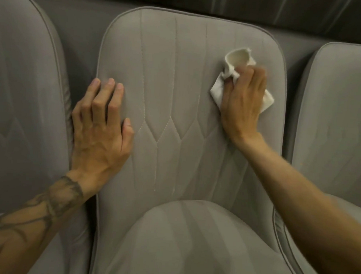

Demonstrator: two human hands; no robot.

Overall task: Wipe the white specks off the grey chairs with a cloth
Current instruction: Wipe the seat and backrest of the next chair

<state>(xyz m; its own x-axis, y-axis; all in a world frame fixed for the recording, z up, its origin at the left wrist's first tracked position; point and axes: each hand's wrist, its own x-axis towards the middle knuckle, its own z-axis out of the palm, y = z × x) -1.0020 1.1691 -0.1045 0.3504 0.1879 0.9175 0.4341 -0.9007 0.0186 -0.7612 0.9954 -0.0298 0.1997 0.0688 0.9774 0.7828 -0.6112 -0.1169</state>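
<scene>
Cloth point(238, 58): white, bunched; pressed to the backrest point(178, 78) of the middle chair at about 2 o'clock, under the right hand. Ends stick out at the hand's 12 and 4 o'clock.
Right hand point(244, 104): fingers curled round the cloth, gripping it against the fabric; outline slightly blurred.
Left hand point(101, 133): flat on the backrest's 9 o'clock edge, fingers loose, grasping nothing; well apart from the cloth. Reads as a brace.
Step (judged): wiping the backrest, upper right panel.
Specks point(206, 35): short white mark on a seam, near the cloth at its 11 o'clock. Two more low on the backrest at 6 o'clock, just above the seat point(191, 241). Others too faint to tell.
Next move (judged): carry the cloth up to the seam mark, then down to the low pair, with firm pressure along the stitching.
Left chair point(22, 88), right chair point(338, 102): just beside, at 9 and 3 o'clock; specks there cannot be made out.
</scene>
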